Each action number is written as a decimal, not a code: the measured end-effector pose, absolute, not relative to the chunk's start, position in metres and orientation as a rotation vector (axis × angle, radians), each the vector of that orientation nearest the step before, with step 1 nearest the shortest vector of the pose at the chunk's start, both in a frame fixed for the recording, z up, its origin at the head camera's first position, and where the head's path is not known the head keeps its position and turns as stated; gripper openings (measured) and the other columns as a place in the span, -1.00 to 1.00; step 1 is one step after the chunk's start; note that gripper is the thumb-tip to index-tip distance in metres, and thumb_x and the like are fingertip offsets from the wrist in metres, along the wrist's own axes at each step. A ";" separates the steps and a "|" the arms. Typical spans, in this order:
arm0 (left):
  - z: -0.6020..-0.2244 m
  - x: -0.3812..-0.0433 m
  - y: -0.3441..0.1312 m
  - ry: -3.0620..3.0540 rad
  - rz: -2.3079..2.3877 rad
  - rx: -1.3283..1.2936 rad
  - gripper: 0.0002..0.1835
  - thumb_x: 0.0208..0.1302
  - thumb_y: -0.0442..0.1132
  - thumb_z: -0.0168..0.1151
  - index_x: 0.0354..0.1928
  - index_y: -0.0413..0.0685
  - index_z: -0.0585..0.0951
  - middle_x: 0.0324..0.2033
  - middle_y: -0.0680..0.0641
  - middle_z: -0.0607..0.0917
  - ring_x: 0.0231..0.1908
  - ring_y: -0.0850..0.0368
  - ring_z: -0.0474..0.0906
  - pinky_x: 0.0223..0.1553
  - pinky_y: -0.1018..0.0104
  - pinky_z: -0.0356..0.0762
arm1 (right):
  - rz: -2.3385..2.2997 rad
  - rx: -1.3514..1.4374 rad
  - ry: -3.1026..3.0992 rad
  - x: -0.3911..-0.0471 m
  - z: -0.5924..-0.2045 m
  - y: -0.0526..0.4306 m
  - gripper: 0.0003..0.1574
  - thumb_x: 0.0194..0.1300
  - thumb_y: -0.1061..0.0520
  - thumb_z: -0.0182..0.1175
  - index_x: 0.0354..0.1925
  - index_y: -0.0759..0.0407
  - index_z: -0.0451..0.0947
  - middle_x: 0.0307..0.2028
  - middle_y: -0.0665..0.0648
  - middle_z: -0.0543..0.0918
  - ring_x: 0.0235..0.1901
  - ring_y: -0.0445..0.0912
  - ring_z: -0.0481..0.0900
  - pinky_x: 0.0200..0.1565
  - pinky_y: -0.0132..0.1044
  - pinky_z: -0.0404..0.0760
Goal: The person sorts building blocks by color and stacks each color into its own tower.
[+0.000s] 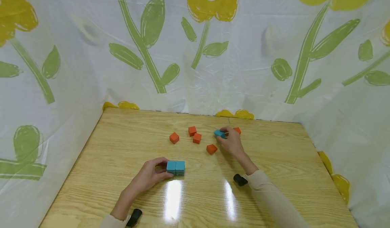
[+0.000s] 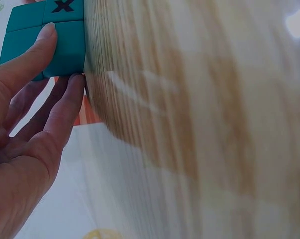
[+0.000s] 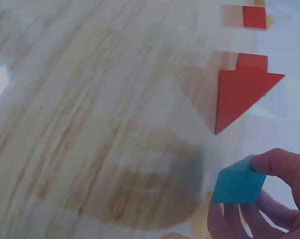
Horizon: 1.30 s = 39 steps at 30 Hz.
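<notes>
Two teal blocks (image 1: 180,166) stand side by side touching on the wooden table, a dark X on one face in the left wrist view. My left hand (image 1: 150,175) grips the left one of the pair, thumb (image 2: 46,45) on its near face and fingers behind. Farther off to the right, my right hand (image 1: 230,141) pinches another teal block (image 3: 238,185) with slanted sides between thumb and fingers. Whether that block touches the table I cannot tell. A red triangular block (image 3: 239,94) lies just left of this hand.
Several red blocks lie around mid-table, among them one at the left (image 1: 174,138), two close together in the middle (image 1: 197,138), and one partly behind my right hand (image 1: 237,130). A flower-print sheet (image 1: 170,99) hangs along the table's back and sides.
</notes>
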State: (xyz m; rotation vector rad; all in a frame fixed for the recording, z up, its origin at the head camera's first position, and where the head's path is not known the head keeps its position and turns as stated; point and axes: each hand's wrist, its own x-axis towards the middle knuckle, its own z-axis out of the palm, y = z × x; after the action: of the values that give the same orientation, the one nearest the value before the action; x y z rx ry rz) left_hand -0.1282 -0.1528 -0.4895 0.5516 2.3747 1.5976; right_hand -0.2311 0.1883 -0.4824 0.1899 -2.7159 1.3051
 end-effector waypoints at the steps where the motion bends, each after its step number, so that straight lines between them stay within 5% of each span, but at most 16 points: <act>1: -0.490 -0.128 -0.153 2.375 1.597 0.550 -0.71 0.24 -0.37 0.47 -0.02 -0.21 0.66 -0.03 -0.20 0.68 0.04 -0.20 0.65 0.03 0.30 0.67 | 1.328 0.197 -2.710 -0.230 -0.481 0.189 -0.59 0.31 0.32 0.36 0.07 0.48 0.56 0.00 0.41 0.65 -0.01 0.25 0.63 0.04 0.07 0.67; 39: -0.491 -0.129 -0.154 2.362 1.629 0.584 -0.73 0.23 -0.39 0.47 -0.03 -0.20 0.67 -0.05 -0.17 0.69 0.05 -0.16 0.64 0.04 0.29 0.67 | 1.825 0.644 -2.728 -0.192 -0.427 0.149 -0.58 0.35 0.15 0.40 0.15 0.21 0.65 0.02 0.17 0.70 -0.02 0.04 0.68 -0.04 -0.21 0.72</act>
State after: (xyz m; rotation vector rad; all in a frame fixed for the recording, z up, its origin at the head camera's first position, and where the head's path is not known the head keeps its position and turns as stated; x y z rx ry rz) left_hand -0.1286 -0.1538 -0.4907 0.5838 2.3621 1.6287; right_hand -0.1915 0.1493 -0.4270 0.6440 -2.7283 1.8252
